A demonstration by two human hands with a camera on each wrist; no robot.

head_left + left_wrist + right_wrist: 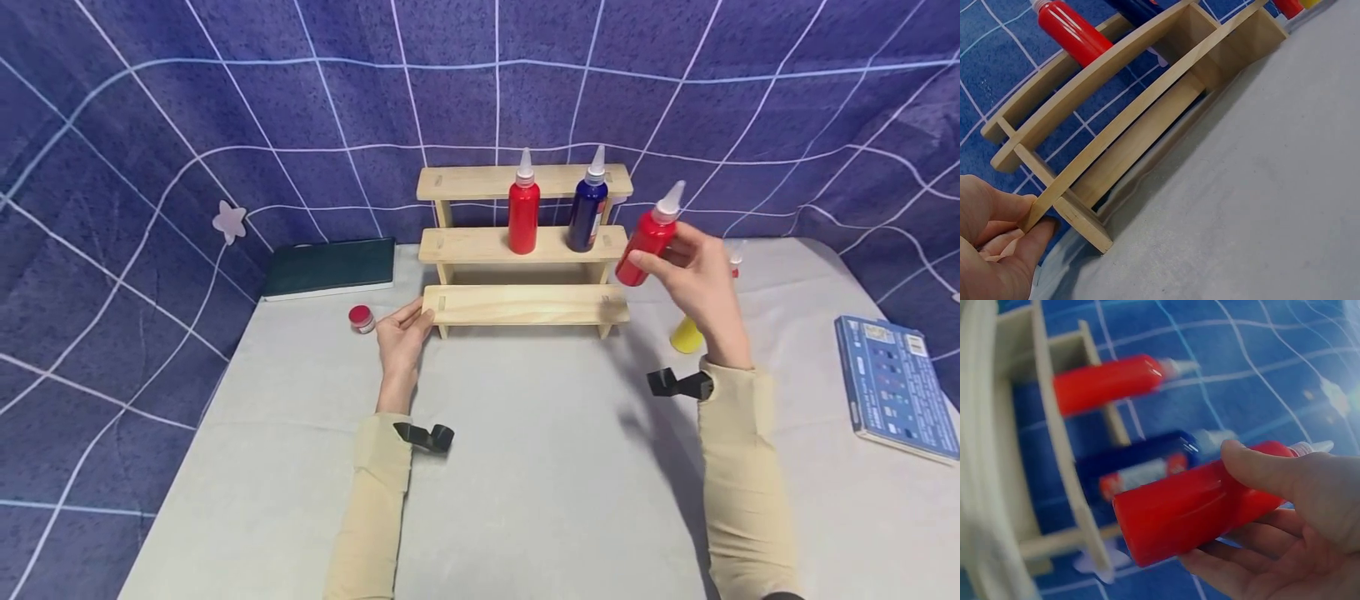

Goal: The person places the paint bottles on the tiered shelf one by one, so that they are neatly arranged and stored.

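My left hand [401, 346] pinches the left end of the lowest step of a three-tier wooden stand [525, 305]; in the left wrist view the thumb and fingers [1038, 240] clasp that board's corner. Off the table, my right hand [701, 271] grips a red squeeze bottle [647, 242], tilted with its clear nozzle up, at the stand's right side. On the middle step stand another red bottle [523, 218] and a dark blue bottle [587, 215], both upright. In the right wrist view the held red bottle [1191, 509] partly covers the blue one [1141, 464].
Left of the stand are a small red-lidded jar [362, 318] and a dark green book [330, 268]. A yellow bottle [686, 335] is partly hidden behind my right arm, with another nozzle [738, 250] beyond. A blue box [896, 387] lies far right. A blue gridded curtain [465, 100] hangs behind.
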